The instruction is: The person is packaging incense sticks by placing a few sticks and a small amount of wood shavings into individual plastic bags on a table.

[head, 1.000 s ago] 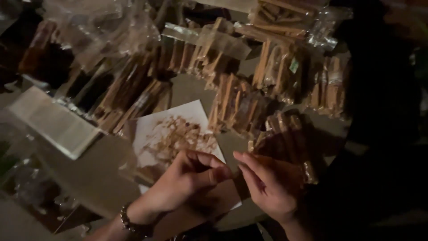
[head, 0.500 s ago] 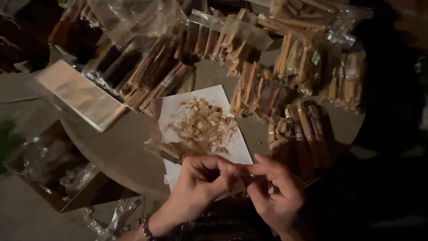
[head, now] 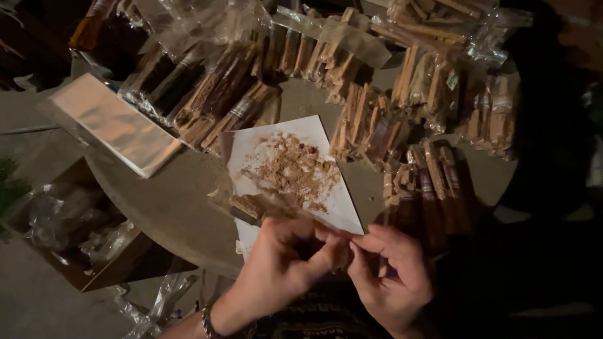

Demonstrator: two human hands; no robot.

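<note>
Pinching a clear plastic bag (head: 270,204) at its near end, the left hand (head: 286,267) and right hand (head: 389,276) meet fingertip to fingertip — each grip narrow. The bag lies over the white paper (head: 326,188) on the counter (head: 169,207).

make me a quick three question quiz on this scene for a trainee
1. True or false: the white paper sheet lies bare, with nothing on it.
2. Where do the left hand and right hand meet? A) over the cardboard box B) at the near edge of the round table, fingertips together C) on the stack of clear bags
3. What fills the packets lying to the right of the sheet?

Key
1. False: a pile of brown shavings lies on it.
2. B. What they pinch is too small and dim to tell.
3. Bundled wooden sticks in clear wrap.
</note>
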